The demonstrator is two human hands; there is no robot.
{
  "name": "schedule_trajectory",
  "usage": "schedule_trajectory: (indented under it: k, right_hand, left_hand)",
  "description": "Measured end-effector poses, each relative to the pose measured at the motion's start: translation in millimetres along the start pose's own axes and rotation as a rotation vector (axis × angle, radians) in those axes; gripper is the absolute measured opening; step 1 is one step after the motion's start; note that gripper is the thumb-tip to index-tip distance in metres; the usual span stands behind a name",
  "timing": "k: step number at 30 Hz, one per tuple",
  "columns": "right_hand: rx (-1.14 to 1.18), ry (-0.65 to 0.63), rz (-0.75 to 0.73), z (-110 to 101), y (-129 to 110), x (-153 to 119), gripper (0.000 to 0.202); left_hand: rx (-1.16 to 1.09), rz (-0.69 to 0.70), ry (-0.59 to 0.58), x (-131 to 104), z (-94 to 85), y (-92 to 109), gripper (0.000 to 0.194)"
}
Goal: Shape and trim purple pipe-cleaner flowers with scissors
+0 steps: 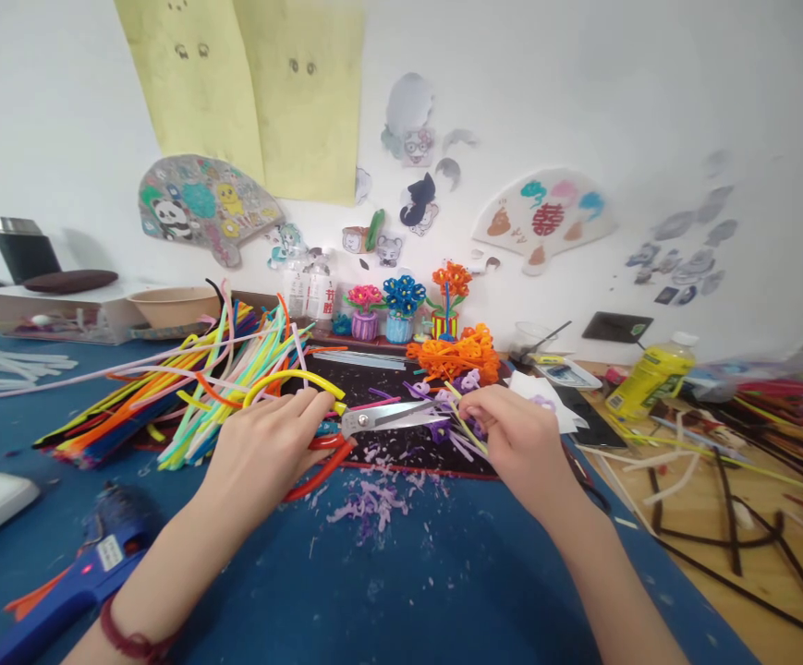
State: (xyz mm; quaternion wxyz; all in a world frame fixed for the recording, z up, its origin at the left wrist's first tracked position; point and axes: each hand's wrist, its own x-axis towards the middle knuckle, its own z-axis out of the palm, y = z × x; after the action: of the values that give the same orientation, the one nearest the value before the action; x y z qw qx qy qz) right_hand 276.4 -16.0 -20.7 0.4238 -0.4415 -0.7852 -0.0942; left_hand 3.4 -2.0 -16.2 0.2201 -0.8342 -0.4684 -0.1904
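Observation:
My left hand (273, 439) is closed around the scissors (363, 421), near the pivot. Their red handles hang below my fingers, and the blades point right, slightly apart. A yellow pipe cleaner (297, 376) arches over the knuckles; whether the fingers also hold it is unclear. Facing the blade tips, my right hand (516, 434) pinches at a thin pale green pipe cleaner (457, 402), its fingertips partly hidden. Purple pipe cleaner pieces (438, 430) lie around the blades and right fingers. Below them, purple fuzz trimmings (373, 503) are scattered over the blue mat (443, 591).
Bundled colourful pipe cleaners (158, 392) lie left, with a blue glue gun (100, 577) in front, its red light lit. Orange pipe cleaner shapes (467, 353) and potted flowers (401, 305) stand behind. A yellow bottle (650, 379) and brown strips (726, 517) are on the right.

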Motion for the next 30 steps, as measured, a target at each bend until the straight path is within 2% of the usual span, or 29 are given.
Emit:
schedule_trajectory:
  k: [11, 17, 21, 27, 30]
  right_hand:
    - [-0.011, -0.018, -0.003, 1, 2, 0, 0.027]
    - [-0.077, -0.049, 0.021, 4, 10, -2, 0.023]
    - [-0.08, -0.08, 0.049, 6, 10, -2, 0.021]
    - [-0.1, -0.107, 0.058, 6, 10, -2, 0.022]
    - [-0.122, -0.114, 0.077, 6, 9, -1, 0.023]
  left_hand:
    - [0.007, -0.103, -0.079, -3, -1.3, 0, 0.013]
    - [-0.017, -0.192, -0.075, 3, -1.6, 2, 0.032]
    - [0.042, -0.162, -0.051, 8, 2.2, 2, 0.042]
    - [0.064, -0.099, -0.065, 4, 5.4, 3, 0.031]
    - [0.019, -0.144, -0.11, 3, 4.8, 6, 0.033]
